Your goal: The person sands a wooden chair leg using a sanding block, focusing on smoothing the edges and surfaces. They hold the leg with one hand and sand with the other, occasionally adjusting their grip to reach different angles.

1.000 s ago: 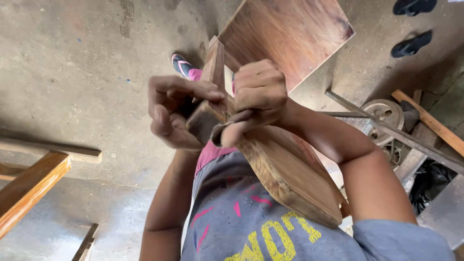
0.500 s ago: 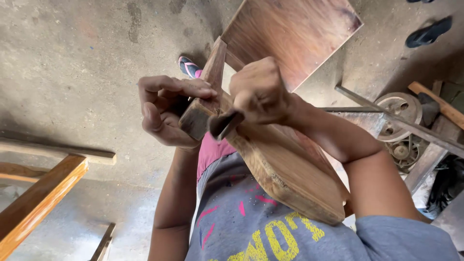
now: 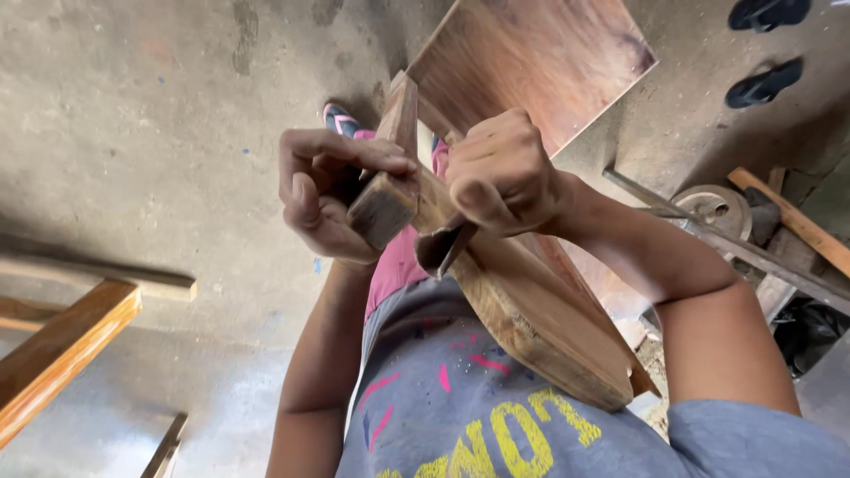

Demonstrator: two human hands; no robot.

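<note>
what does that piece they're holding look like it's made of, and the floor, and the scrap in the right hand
The held piece looks like solid brown wood: grain lines, rough unfinished edge. The floor looks like bare concrete, grey, stained and matte. The scrap in the right hand is thin, dark and folded, possibly sandpaper; too small to tell.

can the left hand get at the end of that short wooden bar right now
Probably yes. The left hand already wraps the near end of the short wooden bar, fingers across its top. Nothing lies between them; the right hand works beside it with a folded abrasive sheet.
</note>
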